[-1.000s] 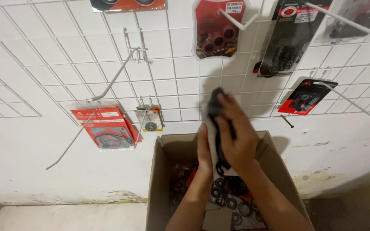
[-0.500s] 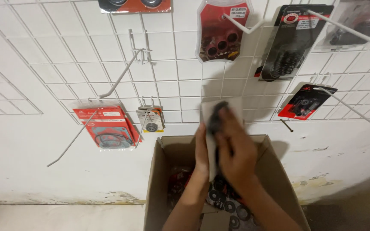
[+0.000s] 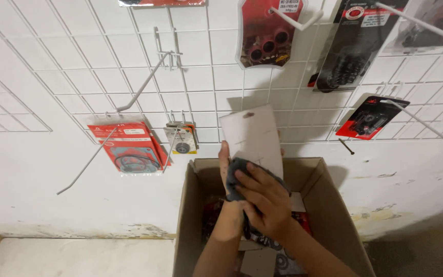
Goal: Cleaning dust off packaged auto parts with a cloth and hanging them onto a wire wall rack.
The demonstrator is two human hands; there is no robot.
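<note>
Both hands over open brown cardboard box (image 3: 329, 215): left hand (image 3: 227, 177) grips flat white backing card (image 3: 252, 136) upright, right hand (image 3: 262, 197) presses dark grey cloth (image 3: 239, 169) on it. Card unhung; more packets in box.

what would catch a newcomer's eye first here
Two hands at centre: the left hand holds up a white backing card, and the right hand presses a dark cloth against its lower part. Below them stands an open cardboard box of packaged parts, and behind is a white wire grid wall hung with red and black packs on hooks.
</note>
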